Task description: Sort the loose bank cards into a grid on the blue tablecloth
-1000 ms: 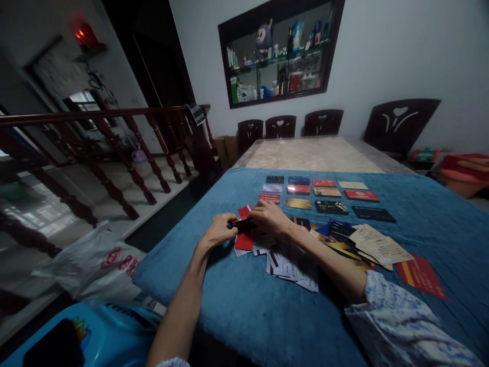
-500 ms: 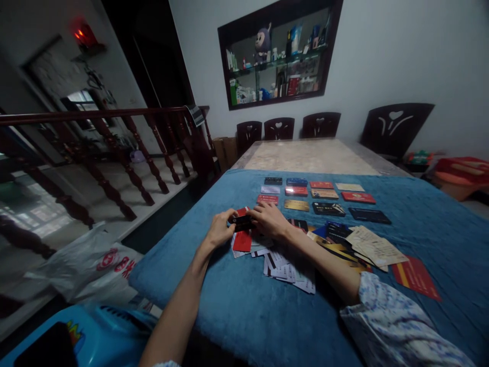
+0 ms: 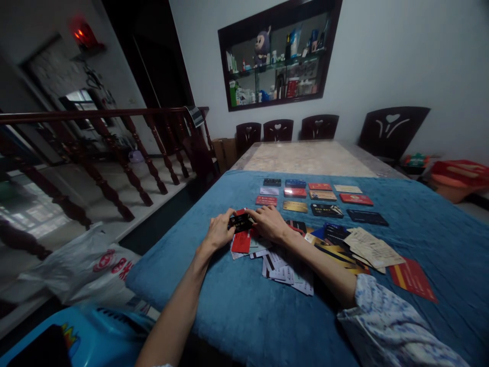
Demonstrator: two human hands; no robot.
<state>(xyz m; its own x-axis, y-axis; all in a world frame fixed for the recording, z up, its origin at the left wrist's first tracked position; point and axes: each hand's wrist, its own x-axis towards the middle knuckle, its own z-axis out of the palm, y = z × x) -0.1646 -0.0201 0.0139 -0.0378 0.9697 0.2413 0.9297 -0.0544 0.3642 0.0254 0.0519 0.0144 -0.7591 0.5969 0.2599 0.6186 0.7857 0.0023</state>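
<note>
My left hand (image 3: 218, 232) and my right hand (image 3: 270, 223) both pinch one dark card (image 3: 240, 222), one at each end, just above the blue cloth (image 3: 244, 306). Under the hands lies a loose heap of cards (image 3: 284, 265), with a red card (image 3: 242, 241) on its left edge. Beyond the hands, several cards lie face up in neat rows (image 3: 317, 196). To the right sits another pile of dark and gold cards with paper slips (image 3: 372, 247) on top, and a red card (image 3: 412, 278) apart from it.
The blue cloth covers the near half of a long marble-topped table (image 3: 309, 155). Dark wooden chairs (image 3: 319, 126) line its far side. A wooden stair railing (image 3: 114, 148) runs at left. A white plastic bag (image 3: 87, 265) and a blue plastic object (image 3: 95, 336) lie at lower left.
Both hands have tilted the dark card up a little, so its face shows more. The view has shifted slightly; the cards on the cloth lie as before.
</note>
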